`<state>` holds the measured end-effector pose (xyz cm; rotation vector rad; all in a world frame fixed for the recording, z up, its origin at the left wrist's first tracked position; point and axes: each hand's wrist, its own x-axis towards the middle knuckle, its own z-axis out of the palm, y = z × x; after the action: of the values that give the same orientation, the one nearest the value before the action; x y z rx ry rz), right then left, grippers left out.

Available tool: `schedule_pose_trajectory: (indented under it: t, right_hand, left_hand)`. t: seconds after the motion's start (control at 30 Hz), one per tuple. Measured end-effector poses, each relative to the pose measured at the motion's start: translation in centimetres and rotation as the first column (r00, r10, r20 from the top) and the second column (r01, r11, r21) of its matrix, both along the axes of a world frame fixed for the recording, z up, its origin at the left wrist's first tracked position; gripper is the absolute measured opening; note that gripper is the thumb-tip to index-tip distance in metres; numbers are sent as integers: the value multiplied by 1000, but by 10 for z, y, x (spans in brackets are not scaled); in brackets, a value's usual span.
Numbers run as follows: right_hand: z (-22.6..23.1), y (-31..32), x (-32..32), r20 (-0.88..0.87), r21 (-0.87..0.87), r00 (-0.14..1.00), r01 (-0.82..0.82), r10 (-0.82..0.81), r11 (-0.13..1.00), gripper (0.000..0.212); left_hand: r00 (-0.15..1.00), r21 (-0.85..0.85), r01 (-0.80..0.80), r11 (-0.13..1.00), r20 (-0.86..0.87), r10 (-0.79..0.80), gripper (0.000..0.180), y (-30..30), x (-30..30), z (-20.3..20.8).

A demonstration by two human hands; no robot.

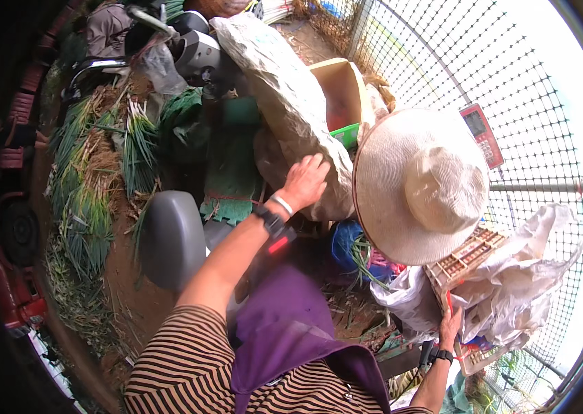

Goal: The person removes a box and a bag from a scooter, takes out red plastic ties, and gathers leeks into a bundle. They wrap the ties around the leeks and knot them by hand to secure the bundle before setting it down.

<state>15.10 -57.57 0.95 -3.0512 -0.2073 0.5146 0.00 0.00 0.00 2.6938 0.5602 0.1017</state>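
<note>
My left hand [305, 182], with a watch and a white wristband behind it, lies at the edge of a large crumpled whitish plastic sheet [274, 65], its fingers bent over the material. Lower right, my right hand [450, 327] is raised beside a slatted tan crate [467, 255], with something thin and red at its fingertips. Its fingers look closed, but what they hold is unclear. Pale crinkled plastic [512, 286] drapes around the crate. A wide-brimmed pale hat [419, 186] covers the area between my hands; whether somebody wears it is hidden.
A scooter seat [171, 241] stands left of my arm. Bundles of green onions [88, 207] lie on the ground farther left. Netting [471, 48] bounds the right, with a red scale display [482, 134] against it. A yellow box [340, 90] sits behind the hat.
</note>
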Motion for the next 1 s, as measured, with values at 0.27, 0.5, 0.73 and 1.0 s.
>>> schedule_pose_trajectory:
  t: [0.27, 0.5, 0.73, 1.0]
  right_hand:
    - [-58, 28, 20, -68, -93, 992, -112, 106, 989, 67]
    - [-75, 11, 16, 23, -222, 994, -100, 108, 970, 77]
    - [-70, 10, 19, -3, -219, 993, -113, 116, 969, 81]
    - [-57, 37, 17, -190, -299, 982, -81, 24, 951, 86]
  left_hand:
    - [975, 280, 170, 945, -189, -120, 12, 79, 110, -103]
    - [846, 148, -88, 985, -512, 152, 17, 114, 55, -153]
    - [857, -62, -74, 995, -515, 31, 19, 112, 115, -154]
    - [949, -311, -221, 924, 151, 278, 18, 127, 209, -231]
